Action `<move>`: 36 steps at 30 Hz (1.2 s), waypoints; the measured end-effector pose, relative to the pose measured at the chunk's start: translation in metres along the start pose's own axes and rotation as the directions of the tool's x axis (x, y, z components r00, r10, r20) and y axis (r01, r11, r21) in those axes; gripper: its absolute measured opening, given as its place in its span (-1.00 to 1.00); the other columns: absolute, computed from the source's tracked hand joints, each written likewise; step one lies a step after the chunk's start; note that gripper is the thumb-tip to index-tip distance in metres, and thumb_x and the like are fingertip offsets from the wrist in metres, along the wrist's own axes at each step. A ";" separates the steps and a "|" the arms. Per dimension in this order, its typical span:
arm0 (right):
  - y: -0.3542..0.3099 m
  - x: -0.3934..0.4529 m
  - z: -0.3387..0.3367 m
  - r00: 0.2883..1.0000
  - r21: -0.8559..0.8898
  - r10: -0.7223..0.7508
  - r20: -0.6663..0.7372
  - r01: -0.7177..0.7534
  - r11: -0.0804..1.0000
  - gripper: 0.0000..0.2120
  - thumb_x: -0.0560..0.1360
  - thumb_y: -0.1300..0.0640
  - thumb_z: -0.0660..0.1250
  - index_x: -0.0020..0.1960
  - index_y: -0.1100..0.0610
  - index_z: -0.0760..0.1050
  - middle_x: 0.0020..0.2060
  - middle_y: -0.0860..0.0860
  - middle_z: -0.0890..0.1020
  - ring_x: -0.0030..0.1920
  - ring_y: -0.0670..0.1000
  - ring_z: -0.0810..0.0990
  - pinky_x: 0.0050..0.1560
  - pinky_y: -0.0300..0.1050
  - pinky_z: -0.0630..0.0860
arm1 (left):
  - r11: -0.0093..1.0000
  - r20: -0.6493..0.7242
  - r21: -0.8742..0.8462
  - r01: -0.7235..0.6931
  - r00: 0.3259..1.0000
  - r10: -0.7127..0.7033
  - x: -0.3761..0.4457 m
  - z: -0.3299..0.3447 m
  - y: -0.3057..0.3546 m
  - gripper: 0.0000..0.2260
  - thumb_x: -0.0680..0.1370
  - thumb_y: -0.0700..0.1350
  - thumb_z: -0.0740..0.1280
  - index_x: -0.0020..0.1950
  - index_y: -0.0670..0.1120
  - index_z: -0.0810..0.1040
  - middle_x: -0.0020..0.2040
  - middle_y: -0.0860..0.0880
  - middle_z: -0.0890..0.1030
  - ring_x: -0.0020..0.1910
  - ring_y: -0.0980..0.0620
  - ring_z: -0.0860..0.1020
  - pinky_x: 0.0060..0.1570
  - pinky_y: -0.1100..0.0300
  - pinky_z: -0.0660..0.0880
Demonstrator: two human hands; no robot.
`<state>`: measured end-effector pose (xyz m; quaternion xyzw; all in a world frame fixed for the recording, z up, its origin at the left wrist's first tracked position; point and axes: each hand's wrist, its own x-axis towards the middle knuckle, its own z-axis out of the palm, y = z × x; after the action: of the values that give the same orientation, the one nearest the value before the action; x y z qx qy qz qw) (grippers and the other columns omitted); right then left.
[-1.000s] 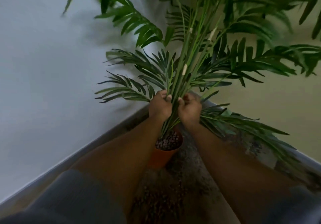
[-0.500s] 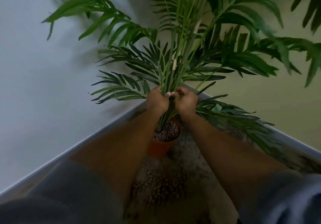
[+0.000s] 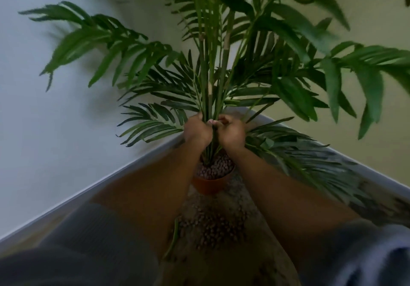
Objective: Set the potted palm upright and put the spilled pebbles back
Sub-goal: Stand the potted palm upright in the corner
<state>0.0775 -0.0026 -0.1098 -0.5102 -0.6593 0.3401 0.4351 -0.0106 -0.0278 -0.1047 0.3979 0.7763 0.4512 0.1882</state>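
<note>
Head view: both hands — left hand (image 3: 197, 130), right hand (image 3: 231, 131) — grip palm stems (image 3: 210, 90) above pot (image 3: 211, 183).

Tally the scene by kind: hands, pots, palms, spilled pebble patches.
Hands: 2, left hand and right hand, both gripping the stems
Orange plastic pot: 1
Green leafy palm: 1
Patch of spilled brown pebbles on the floor: 1
Total: 5
</note>
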 end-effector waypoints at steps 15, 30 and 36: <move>-0.008 -0.023 0.003 0.999 -0.011 -0.022 -0.032 0.021 1.000 -0.77 0.55 0.26 0.28 0.17 0.22 0.61 0.04 0.14 0.69 0.06 0.08 0.62 0.04 -0.29 0.38 | 0.995 0.036 -0.094 0.020 0.999 -0.017 -0.019 -0.019 -0.003 -0.66 0.54 -0.19 0.23 0.32 -0.07 0.49 0.26 -0.12 0.58 0.24 -0.10 0.53 0.21 0.14 0.45; 0.024 -0.084 0.037 0.998 -0.067 -0.056 0.037 0.058 0.996 -0.83 0.51 0.18 0.35 0.07 0.22 0.57 0.03 0.15 0.58 0.03 0.11 0.54 -0.02 -0.21 0.35 | 0.983 0.012 -0.090 0.159 0.987 -0.158 -0.059 -0.034 -0.072 -0.79 0.52 -0.15 0.32 0.10 -0.04 0.66 0.12 -0.03 0.67 0.10 -0.01 0.61 0.12 0.22 0.50; 0.060 -0.109 0.064 0.979 -0.139 0.030 0.203 -0.002 0.990 -0.81 0.47 0.18 0.32 0.02 0.22 0.63 -0.01 0.17 0.68 0.03 0.15 0.61 0.02 -0.17 0.40 | 0.957 0.062 -0.065 0.283 0.958 -0.279 -0.066 -0.035 -0.139 -0.87 0.47 -0.16 0.35 -0.21 0.00 0.66 -0.01 -0.07 0.70 0.01 -0.05 0.64 0.17 0.03 0.54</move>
<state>0.0518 -0.0938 -0.2128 -0.5066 -0.7185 0.3478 0.3257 -0.0554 -0.1377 -0.2090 0.2881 0.8026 0.4375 0.2852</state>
